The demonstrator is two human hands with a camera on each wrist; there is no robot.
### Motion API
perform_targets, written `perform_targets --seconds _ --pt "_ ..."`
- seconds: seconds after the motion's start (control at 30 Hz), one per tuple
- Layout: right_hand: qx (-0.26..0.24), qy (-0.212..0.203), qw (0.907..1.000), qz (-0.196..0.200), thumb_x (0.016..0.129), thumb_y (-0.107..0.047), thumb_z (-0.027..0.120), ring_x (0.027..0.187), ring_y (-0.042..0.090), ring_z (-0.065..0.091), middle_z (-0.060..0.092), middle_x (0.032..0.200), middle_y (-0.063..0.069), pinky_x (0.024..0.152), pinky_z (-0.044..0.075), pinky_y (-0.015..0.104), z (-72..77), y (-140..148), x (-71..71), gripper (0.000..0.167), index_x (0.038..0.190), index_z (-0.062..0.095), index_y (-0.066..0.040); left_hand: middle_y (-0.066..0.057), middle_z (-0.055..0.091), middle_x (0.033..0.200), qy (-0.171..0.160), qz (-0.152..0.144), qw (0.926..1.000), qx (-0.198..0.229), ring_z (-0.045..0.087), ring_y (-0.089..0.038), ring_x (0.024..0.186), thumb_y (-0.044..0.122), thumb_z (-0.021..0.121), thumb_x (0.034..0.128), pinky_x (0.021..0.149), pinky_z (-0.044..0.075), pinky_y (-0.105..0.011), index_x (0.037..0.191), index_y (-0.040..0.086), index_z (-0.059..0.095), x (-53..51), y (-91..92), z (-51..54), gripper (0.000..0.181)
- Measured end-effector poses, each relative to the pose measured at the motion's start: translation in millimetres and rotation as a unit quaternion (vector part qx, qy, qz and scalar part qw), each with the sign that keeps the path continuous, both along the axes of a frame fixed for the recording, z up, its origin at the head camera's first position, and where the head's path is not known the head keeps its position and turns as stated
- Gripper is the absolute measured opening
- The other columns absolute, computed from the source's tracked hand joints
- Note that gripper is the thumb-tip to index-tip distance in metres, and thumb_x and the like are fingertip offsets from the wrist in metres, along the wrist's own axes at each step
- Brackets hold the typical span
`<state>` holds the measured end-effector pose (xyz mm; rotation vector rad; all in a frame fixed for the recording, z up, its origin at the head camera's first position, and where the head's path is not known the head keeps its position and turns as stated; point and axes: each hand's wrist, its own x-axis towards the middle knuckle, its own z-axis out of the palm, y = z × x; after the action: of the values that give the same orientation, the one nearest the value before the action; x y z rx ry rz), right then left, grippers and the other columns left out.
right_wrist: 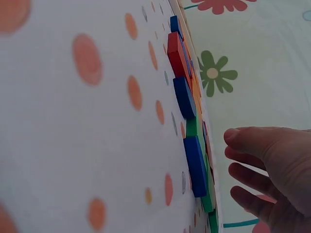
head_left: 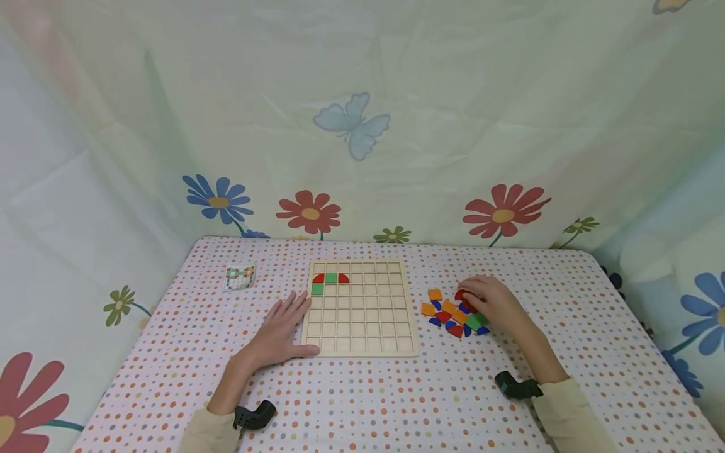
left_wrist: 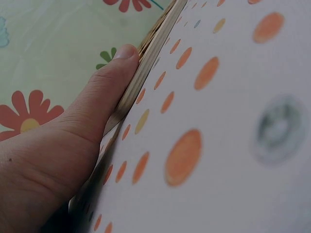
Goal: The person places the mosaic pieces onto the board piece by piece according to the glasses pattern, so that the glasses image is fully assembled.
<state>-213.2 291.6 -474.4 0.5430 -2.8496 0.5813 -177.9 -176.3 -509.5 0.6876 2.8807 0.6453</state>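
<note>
A wooden grid board [head_left: 362, 321] lies flat on the table. Two red quarter-round tiles [head_left: 343, 279] and two green square tiles [head_left: 318, 290] sit in cells near its upper left corner. My left hand [head_left: 283, 330] rests along the board's left edge with spread fingers; in the left wrist view its thumb [left_wrist: 109, 77] touches the board's side. Over the right end of a loose tile pile [head_left: 447, 307] is my right hand [head_left: 494, 302], beside a red tile [head_left: 460, 294]. In the right wrist view its loosely bent fingers [right_wrist: 252, 182] appear apart from the tiles, with nothing visible between them.
A small printed pattern card [head_left: 239, 277] lies left of the board. The pile, right of the board, mixes orange squares [head_left: 434, 294], blue rounded tiles [right_wrist: 195, 167], and red and green ones. A dotted cloth [head_left: 362, 402] covers the table; a flowered curtain [head_left: 419, 126] hangs behind.
</note>
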Motion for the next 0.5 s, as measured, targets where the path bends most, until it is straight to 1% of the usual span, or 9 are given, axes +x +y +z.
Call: perform_targets --seconds 0.13,0.27,0.5 --pt "0.007 -0.023 0.9997 -0.009 0.090 -0.008 0.066 0.113 0.041 0.056 0.065 0.118 0.021 0.095 0.048 0.057 0.3 -0.8 -1.3 0.025 0.114 0.069 0.000 -0.007 0.014 0.165 0.008 -0.002 1.0000 0.004 0.010 -0.033 0.152 0.070 0.064 0.0761 0.121 0.011 -0.057 0.156 0.011 0.021 0.2 0.3 1.3 0.108" --pt "0.023 -0.049 0.9982 -0.024 0.090 -0.009 0.067 0.114 0.042 0.055 0.064 0.120 0.023 0.096 0.048 0.058 1.0 -2.9 -1.6 0.028 0.116 0.068 0.000 -0.007 0.014 0.165 0.007 -0.003 1.0000 0.001 0.009 -0.033 0.153 0.071 0.064 0.0763 0.121 0.011 -0.057 0.156 0.011 0.021 -0.4 0.3 0.8 0.108" --pt "0.061 -0.069 0.9950 -0.039 0.092 -0.011 0.064 0.116 0.042 0.054 0.064 0.122 0.023 0.097 0.047 0.058 -0.1 -5.0 -2.0 0.028 0.119 0.067 -0.002 -0.007 0.013 0.165 0.005 -0.002 1.0000 -0.001 0.009 -0.033 0.153 0.069 0.065 0.0764 0.121 0.011 -0.056 0.156 0.011 0.021 0.0 0.3 0.6 0.108"
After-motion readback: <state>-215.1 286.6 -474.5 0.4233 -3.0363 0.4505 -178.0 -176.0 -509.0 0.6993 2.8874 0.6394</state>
